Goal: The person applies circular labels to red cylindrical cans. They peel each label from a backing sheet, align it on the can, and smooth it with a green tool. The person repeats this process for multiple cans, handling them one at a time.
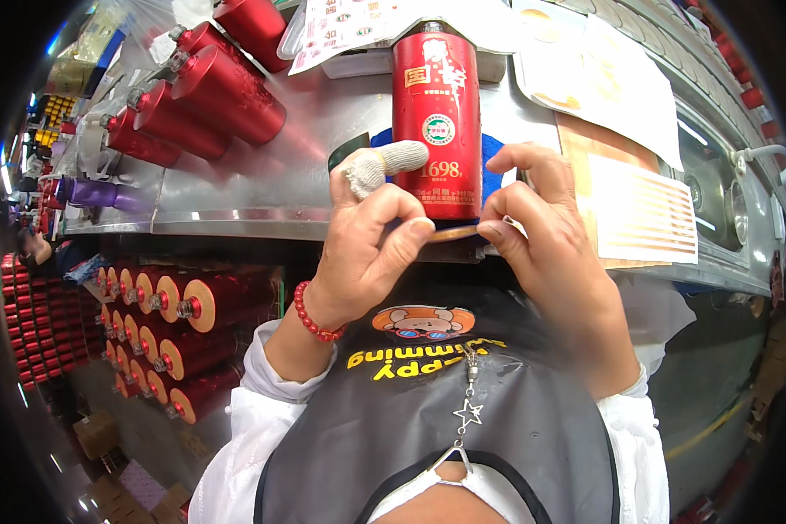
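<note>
A red bottle [438,96] with gold and white print and a round green-and-white emblem lies on a blue support [491,155], its base toward me. Just off that base, a thin gold strip [451,234] stretches between my hands. My left hand [362,231] pinches one end between thumb and finger. A grey knitted finger cover [400,157] on it touches the bottle's side. At the other end, the thumb and fingers of my right hand [555,218] close on the strip, its index finger bent beside the bottle.
Several red bottles [227,92] lie at the left of the metal table [314,118]. A sheet of gold strips [642,208] rests on a board [589,144] at right, near a metal basin [716,188]. Printed sheets [358,26] lie at the back. Stacked red bottles [223,301] stand below left.
</note>
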`<act>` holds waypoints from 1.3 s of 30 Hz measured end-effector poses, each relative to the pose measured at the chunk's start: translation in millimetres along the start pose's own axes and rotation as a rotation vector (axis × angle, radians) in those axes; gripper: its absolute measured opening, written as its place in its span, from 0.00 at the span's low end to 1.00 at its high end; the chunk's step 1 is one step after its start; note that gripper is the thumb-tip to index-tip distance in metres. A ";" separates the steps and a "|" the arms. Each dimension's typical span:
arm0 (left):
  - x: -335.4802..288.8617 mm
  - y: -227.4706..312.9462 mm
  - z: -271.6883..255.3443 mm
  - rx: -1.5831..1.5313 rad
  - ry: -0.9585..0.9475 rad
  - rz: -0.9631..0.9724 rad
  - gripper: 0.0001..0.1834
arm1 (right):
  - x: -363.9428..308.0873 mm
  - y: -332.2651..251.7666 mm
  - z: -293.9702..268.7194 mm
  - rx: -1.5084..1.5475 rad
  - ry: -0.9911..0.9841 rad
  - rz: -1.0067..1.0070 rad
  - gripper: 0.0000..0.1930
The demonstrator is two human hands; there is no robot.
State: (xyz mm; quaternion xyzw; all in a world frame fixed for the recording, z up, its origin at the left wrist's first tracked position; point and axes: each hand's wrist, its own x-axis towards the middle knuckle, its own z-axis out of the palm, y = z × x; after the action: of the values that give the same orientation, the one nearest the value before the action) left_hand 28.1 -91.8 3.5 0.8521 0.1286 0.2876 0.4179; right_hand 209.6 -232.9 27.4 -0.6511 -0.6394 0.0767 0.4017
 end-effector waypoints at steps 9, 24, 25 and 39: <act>-2.2 -20.5 0.0 0.122 0.123 -0.027 0.15 | 4.3 16.4 23.0 0.083 0.018 0.094 0.09; -3.0 -32.8 1.1 -0.022 0.069 -0.122 0.14 | 1.2 19.6 26.9 0.173 0.013 0.209 0.08; -2.5 -32.5 1.2 -0.051 0.072 -0.132 0.14 | 0.9 19.6 26.7 0.173 0.013 0.211 0.08; 1.7 -30.3 -0.6 -0.064 0.060 -0.139 0.14 | -0.9 19.8 28.5 0.191 0.031 0.217 0.08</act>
State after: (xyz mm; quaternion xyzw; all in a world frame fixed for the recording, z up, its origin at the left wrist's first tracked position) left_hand 29.8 -72.0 -19.4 0.8182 0.1906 0.2874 0.4600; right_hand 207.3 -218.7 -4.2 -0.6764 -0.5488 0.1700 0.4610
